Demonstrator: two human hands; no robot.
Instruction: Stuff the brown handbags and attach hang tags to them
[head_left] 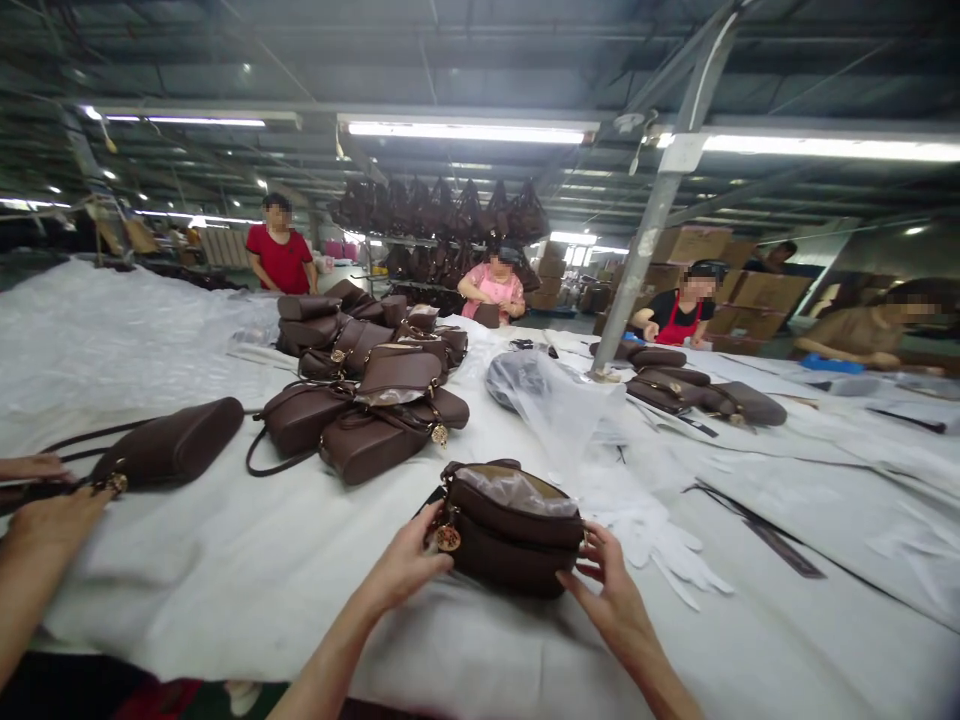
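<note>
A dark brown handbag stands on the white-covered table near its front edge. Its top is open, and clear plastic shows inside. My left hand holds the bag's left end, beside a round gold charm. At the right end, my right hand grips the bag with thumb in front and fingers at the side.
Several brown bags are heaped behind to the left, more at the right. A neighbour's hands touch another bag at far left. White gloves, dark straps, plastic film and a metal post are nearby.
</note>
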